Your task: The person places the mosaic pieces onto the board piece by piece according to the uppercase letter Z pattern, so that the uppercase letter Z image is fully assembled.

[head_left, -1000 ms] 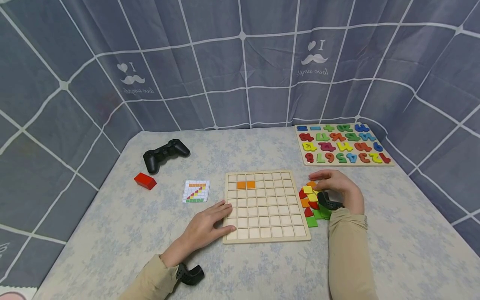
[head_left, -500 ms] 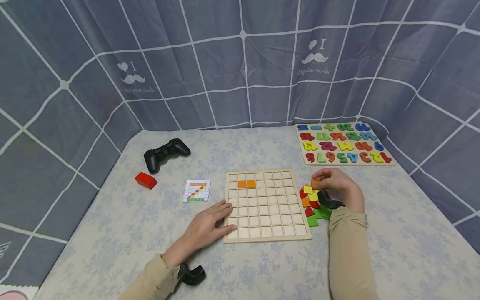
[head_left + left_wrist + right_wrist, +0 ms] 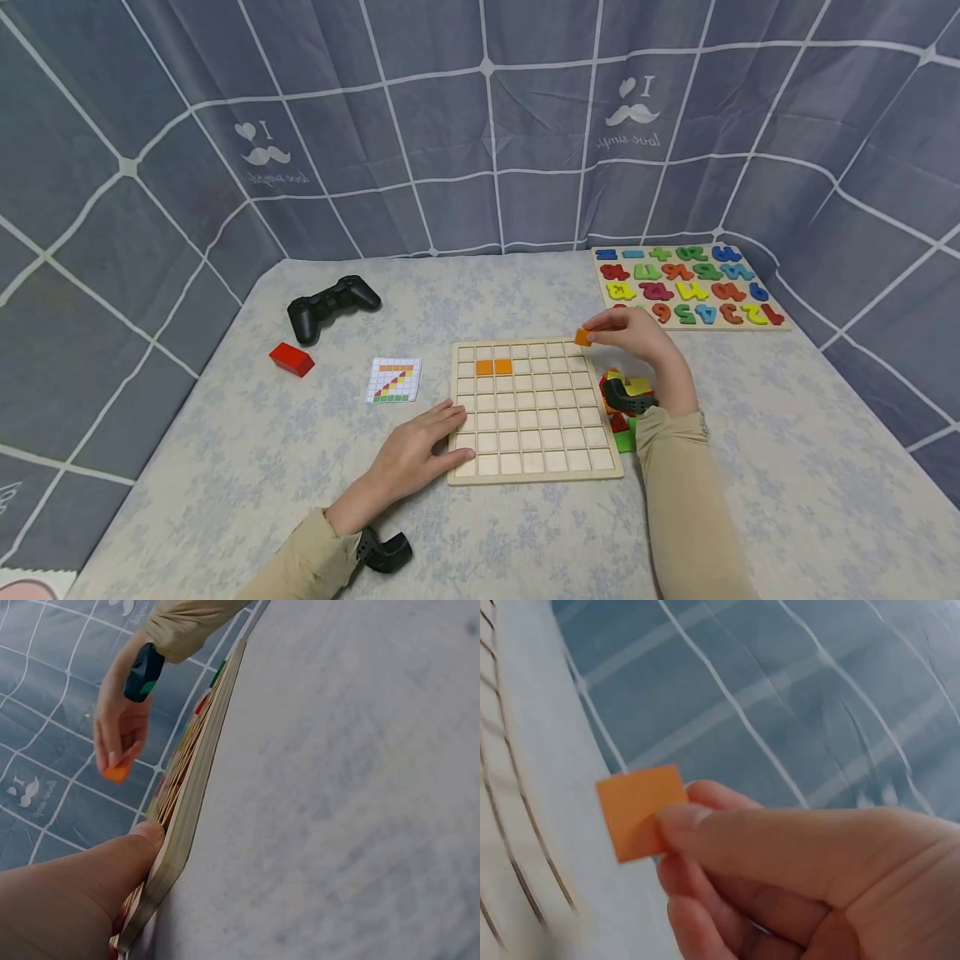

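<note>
Wooden grid (image 3: 536, 425), two orange tiles (image 3: 503, 367) inside, left hand (image 3: 412, 448) flat on its edge, right hand (image 3: 636, 333) tight on third tile (image 3: 639, 814).

Curtain (image 3: 540, 125) at back: 2 prints, left (image 3: 266, 156) & right (image 3: 632, 112), each w/ "I", heart, moustache, "love simp…" (mirrored, btw). Number board (image 3: 693, 327), far R: nos. 1–6 (image 3: 705, 314) in front row, R to L; green "+" (image 3: 660, 253) & blue minus (image 3: 633, 254) in back row.
</note>
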`<state>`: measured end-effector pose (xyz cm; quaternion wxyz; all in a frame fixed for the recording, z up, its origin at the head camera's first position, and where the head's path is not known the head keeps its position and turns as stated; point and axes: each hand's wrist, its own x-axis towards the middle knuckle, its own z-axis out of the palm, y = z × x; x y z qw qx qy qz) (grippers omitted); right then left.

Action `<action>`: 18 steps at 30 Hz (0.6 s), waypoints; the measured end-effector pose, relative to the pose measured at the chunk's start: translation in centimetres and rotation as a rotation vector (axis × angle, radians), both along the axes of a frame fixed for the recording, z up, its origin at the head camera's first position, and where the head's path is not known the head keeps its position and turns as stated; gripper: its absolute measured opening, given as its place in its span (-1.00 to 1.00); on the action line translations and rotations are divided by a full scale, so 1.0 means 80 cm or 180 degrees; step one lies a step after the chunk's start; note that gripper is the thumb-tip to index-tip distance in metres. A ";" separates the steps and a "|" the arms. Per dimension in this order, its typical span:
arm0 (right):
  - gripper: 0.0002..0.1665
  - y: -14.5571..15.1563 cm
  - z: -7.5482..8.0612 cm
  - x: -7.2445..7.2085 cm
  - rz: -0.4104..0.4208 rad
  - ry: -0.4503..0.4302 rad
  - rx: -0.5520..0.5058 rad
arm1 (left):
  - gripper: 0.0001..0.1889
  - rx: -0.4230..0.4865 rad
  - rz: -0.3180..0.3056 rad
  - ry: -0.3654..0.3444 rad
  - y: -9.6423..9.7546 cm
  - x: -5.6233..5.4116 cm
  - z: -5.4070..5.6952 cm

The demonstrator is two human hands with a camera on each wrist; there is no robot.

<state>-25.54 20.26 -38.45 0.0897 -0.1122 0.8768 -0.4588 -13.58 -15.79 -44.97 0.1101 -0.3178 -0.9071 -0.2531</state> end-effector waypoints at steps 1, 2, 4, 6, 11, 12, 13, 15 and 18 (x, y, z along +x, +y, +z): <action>-0.66 -0.011 0.002 0.000 0.0064 0.0016 -0.0011 | -0.38 -0.0002 -0.0003 0.0008 0.000 0.000 0.000; -0.68 -0.022 0.002 -0.001 0.0143 0.0027 -0.0025 | -0.38 0.0001 -0.0007 0.0014 0.000 0.000 0.000; -0.69 -0.043 -0.002 -0.005 0.0339 0.0094 -0.0007 | -0.39 0.0004 -0.0011 0.0032 0.000 0.000 0.000; -0.71 -0.062 -0.008 -0.007 0.0482 0.0131 0.0057 | -0.39 0.0013 -0.0010 0.0041 -0.001 0.000 -0.001; -0.77 -0.097 -0.032 -0.012 0.0625 0.0107 0.0215 | -0.38 0.0023 0.0011 0.0022 -0.001 0.001 -0.002; -0.78 -0.100 -0.036 -0.012 0.0617 0.0083 0.0239 | -0.37 0.0021 0.0018 0.0012 -0.001 0.001 -0.002; -0.78 -0.104 -0.038 -0.012 0.0610 0.0071 0.0260 | -0.37 0.0019 0.0022 0.0002 -0.001 0.001 -0.002; -0.79 -0.108 -0.042 -0.011 0.0593 0.0058 0.0294 | -0.37 0.0007 0.0034 -0.0015 0.000 0.000 -0.001; -0.80 -0.111 -0.042 -0.009 0.0612 0.0105 0.0357 | -0.37 0.0004 0.0041 -0.0038 0.000 0.000 0.000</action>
